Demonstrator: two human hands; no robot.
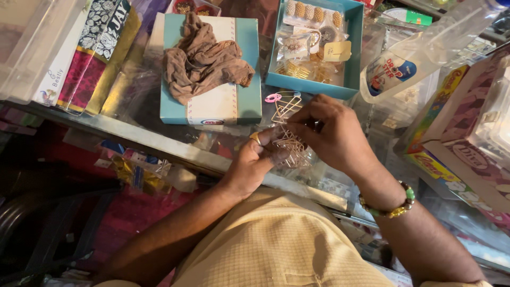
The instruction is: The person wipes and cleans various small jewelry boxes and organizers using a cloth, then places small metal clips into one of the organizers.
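Observation:
My left hand (254,163) and my right hand (332,135) meet over a glass counter (133,101). Between them I hold a bunch of thin golden wire pins (288,143), like large safety pins. My left fingers pinch the lower part of the bunch; a gold ring sits on one finger. Above it, my right thumb and fingers grip a long pin (284,109) with a pink head. A beaded green and yellow bracelet (390,208) circles my right wrist.
A teal and white box (212,106) with a crumpled brown cloth (202,64) lies behind my hands. An open teal tray (350,79) holds packed jewellery. A clear plastic bottle (419,53) lies at the right, next to printed cartons (467,149). Clear plastic boxes stand at far left.

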